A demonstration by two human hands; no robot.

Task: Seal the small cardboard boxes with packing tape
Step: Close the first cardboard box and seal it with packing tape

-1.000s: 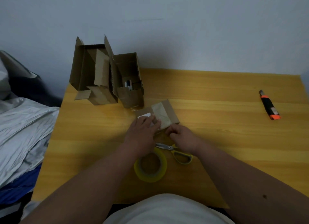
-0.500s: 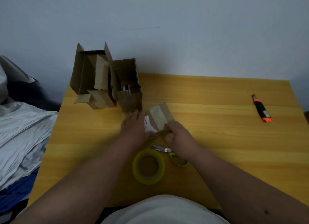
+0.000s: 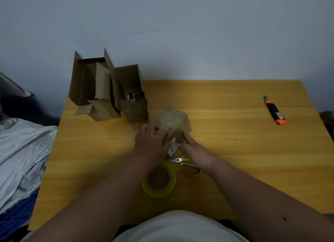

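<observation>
Dim, even indoor light with a cool grey cast on the wall (image 3: 198, 24). Soft, faint shadows lie beneath the forearms on the tabletop (image 3: 235, 142). The small box (image 3: 176, 122) is motion-blurred. Wide-angle distortion bends the frame edges; no glare.

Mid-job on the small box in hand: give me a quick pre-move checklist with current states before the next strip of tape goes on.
1. Small box held by both hands: ok; left hand and right hand grip it, tilted up off the table.
2. Tape roll within reach: ok, flat on the table under the left wrist.
3. Scissors within reach: ok, beside the roll, partly under the right hand.
4. A hand free to take the tape: not ok, both are on the box.
5. Seams fully taped: cannot tell; the box is blurred.
6. Other boxes sealed: not ok, flaps stand open.
</observation>
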